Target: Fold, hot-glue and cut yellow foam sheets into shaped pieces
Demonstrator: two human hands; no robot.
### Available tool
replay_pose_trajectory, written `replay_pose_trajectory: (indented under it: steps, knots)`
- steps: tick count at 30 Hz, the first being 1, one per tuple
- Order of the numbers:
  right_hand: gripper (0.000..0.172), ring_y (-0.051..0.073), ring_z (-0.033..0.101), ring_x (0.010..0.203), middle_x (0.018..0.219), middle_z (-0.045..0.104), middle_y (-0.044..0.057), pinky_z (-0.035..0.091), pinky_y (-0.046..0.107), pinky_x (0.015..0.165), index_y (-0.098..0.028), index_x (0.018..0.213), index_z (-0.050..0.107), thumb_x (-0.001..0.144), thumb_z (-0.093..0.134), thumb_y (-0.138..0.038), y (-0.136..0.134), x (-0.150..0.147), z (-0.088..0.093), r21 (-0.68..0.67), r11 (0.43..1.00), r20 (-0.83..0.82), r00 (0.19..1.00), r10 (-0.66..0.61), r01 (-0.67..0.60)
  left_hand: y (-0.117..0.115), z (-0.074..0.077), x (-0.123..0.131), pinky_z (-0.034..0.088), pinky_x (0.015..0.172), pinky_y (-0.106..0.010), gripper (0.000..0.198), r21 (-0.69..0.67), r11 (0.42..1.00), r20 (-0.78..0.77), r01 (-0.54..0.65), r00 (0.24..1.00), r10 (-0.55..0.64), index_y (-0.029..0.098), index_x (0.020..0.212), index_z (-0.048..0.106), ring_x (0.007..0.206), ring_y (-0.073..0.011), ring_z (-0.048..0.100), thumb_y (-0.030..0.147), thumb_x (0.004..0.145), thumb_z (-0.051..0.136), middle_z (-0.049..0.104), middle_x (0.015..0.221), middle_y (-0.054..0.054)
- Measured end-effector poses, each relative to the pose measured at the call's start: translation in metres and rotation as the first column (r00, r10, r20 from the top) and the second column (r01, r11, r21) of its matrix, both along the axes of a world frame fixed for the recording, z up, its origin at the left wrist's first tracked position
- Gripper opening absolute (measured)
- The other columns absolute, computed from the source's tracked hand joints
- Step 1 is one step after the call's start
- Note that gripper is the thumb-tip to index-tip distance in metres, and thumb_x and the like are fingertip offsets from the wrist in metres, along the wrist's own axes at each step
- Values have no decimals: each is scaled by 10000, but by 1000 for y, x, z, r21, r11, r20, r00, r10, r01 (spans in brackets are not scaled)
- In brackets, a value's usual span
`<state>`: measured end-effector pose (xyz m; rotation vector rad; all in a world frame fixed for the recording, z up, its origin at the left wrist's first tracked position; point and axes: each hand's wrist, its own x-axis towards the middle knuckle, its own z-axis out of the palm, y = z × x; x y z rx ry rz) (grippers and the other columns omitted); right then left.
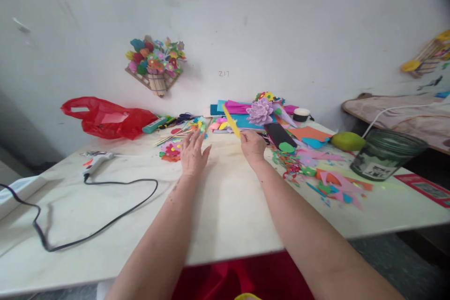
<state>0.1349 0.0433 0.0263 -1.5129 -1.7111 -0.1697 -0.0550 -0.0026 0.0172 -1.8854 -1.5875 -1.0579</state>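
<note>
Between its fingertips my right hand [253, 147] pinches a yellow strip [230, 119], perhaps craft foam or paper, which points up and to the left above the table. My left hand [193, 153] is held low over the tabletop with fingers spread and thumb apart, gripping nothing. Just left of it lie flower cutouts [172, 150] in pink, red and orange, partly hidden by the fingers. Thin wooden sticks [168, 137] and small coloured pieces lie beyond that hand. A black phone [280, 137] rests close to my right hand.
A glue gun [98, 163] with a looping black cord lies left, near a red plastic bag [108, 117]. Coloured sheets [225, 108] and a purple flower [260, 111] are at the back. Scraps [333, 187], a green-yellow fruit [348, 141] and a glass jar [385, 154] stand right.
</note>
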Motion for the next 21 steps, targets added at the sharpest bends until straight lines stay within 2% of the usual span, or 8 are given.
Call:
replay_pose_trajectory:
  steps: [2, 4, 6, 9, 11, 13, 17, 21]
  knots:
    - [259, 159, 547, 846, 980, 638, 20, 358, 233, 676, -214, 883, 656, 836, 405, -256, -1, -5, -2, -11, 993, 96, 988, 121, -121, -4, 5, 3, 192, 1016, -439, 482, 10, 1000, -31, -8, 999, 8, 238, 1245, 423, 1274, -260, 224, 364, 784, 489, 376, 1354, -46]
    - [237, 152, 541, 857, 1002, 634, -6, 366, 231, 669, -238, 855, 668, 822, 435, -263, -2, -9, -4, -61, 971, 207, 949, 239, -231, -5, 7, 5, 197, 1003, -460, 473, -22, 1000, -69, -3, 998, 1, 258, 1207, 461, 1262, -276, 241, 369, 754, 537, 407, 1329, -53]
    - [207, 157, 529, 876, 978, 643, -17, 371, 231, 651, -255, 810, 683, 796, 476, -253, -2, -11, -6, -152, 940, 315, 886, 339, -306, -3, 4, 4, 259, 964, -439, 393, -90, 995, -110, 47, 992, -57, 253, 1111, 541, 1175, -271, 368, 358, 733, 569, 514, 1212, -69]
    - [175, 170, 509, 908, 918, 658, -7, 379, 228, 636, -263, 772, 695, 759, 523, -232, -3, -10, -6, -295, 894, 403, 804, 437, -338, 5, -5, 0, 369, 844, -356, 185, -265, 954, -121, 142, 976, -179, 230, 850, 648, 938, -214, 532, 345, 720, 583, 620, 948, -54]
    - [162, 168, 507, 921, 898, 661, -8, 387, 222, 648, -265, 777, 696, 746, 541, -231, -3, -8, -6, -343, 876, 396, 793, 463, -340, 9, -12, -3, 403, 761, -301, 143, -360, 914, -63, 186, 973, -223, 221, 755, 658, 800, -169, 565, 333, 722, 575, 632, 831, -32]
    - [154, 160, 509, 931, 893, 661, -14, 396, 218, 676, -267, 798, 694, 738, 556, -235, -2, -6, -7, -355, 868, 364, 804, 470, -347, 11, -16, -5, 414, 695, -263, 136, -399, 892, -2, 212, 973, -232, 218, 727, 661, 733, -144, 568, 324, 715, 576, 632, 782, -18]
    - [198, 149, 508, 958, 934, 659, -22, 397, 221, 751, -263, 888, 679, 712, 597, -226, 2, -6, -12, -333, 854, 307, 811, 498, -399, 12, -19, -5, 417, 651, -237, 124, -410, 885, 60, 222, 974, -217, 227, 726, 666, 750, -138, 569, 314, 701, 582, 632, 798, -10]
    - [142, 127, 544, 894, 906, 663, -28, 395, 203, 740, -255, 817, 693, 723, 593, -220, 6, -8, -17, -343, 827, 260, 800, 540, -446, 11, -19, -6, 420, 658, -240, 127, -409, 881, 56, 237, 970, -235, 232, 730, 667, 792, -146, 566, 324, 703, 583, 629, 816, -11]
